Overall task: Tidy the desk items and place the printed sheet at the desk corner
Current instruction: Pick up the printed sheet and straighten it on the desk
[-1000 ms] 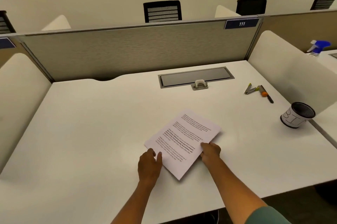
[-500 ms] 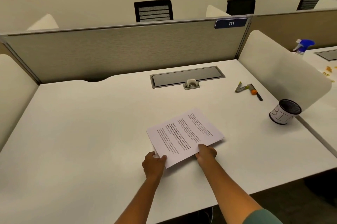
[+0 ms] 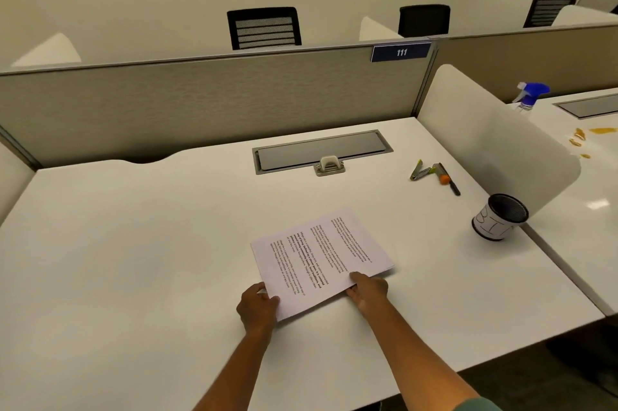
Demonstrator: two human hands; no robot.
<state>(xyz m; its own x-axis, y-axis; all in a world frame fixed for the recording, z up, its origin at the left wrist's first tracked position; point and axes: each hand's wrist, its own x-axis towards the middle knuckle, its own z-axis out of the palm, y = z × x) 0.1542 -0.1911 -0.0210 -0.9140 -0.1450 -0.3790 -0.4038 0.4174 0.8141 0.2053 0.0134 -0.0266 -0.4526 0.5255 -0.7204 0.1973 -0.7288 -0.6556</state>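
Note:
A printed sheet (image 3: 321, 256) with black text lies tilted on the white desk (image 3: 133, 260), near the front middle. My left hand (image 3: 258, 307) grips its near left corner, fingers curled at the edge. My right hand (image 3: 368, 288) pinches its near right edge. Toward the back right lie a small stapler (image 3: 419, 171) and a pen with an orange band (image 3: 448, 178). A black mesh cup (image 3: 500, 217) with a white label stands at the right edge.
A grey cable tray lid (image 3: 321, 149) is set into the desk's back. Beige partitions (image 3: 200, 99) close off the back, and a white divider (image 3: 495, 143) stands on the right. A blue spray bottle (image 3: 530, 96) stands on the neighbouring desk.
Both hands turned the sheet clockwise and shifted their hold to its near corners. My view swung a little to the right.

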